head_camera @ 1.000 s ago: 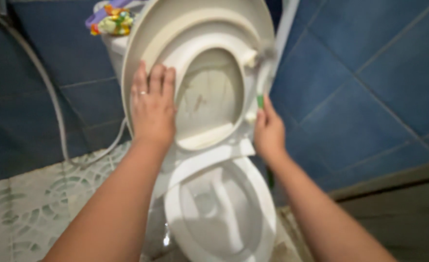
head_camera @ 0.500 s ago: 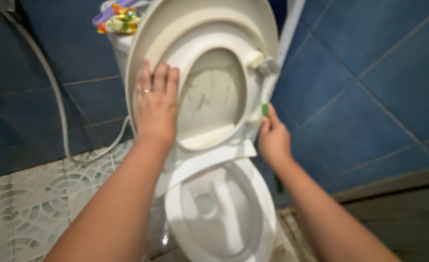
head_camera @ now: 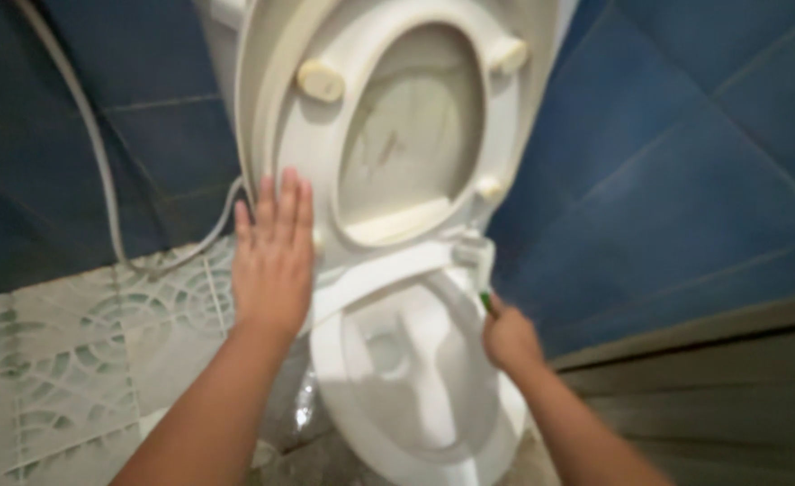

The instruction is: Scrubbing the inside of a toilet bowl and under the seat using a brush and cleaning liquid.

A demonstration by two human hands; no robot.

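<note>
Blue wall tiles [head_camera: 685,162], white hose [head_camera: 100,171]

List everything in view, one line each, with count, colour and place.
toilet bowl: one, white, bottom centre
toilet seat: one, white, raised upright above the bowl
seat lid: one, cream white, upright behind the seat
brush: one, pale head on a green handle, at the bowl's right rear rim
hose: one, pale grey, along the left wall
wall tiles: many, dark blue, left and right
floor tiles: several, pale green patterned, lower left
left hand: one, flat against the raised seat's left edge
right hand: one, grip closed on the brush handle
</note>
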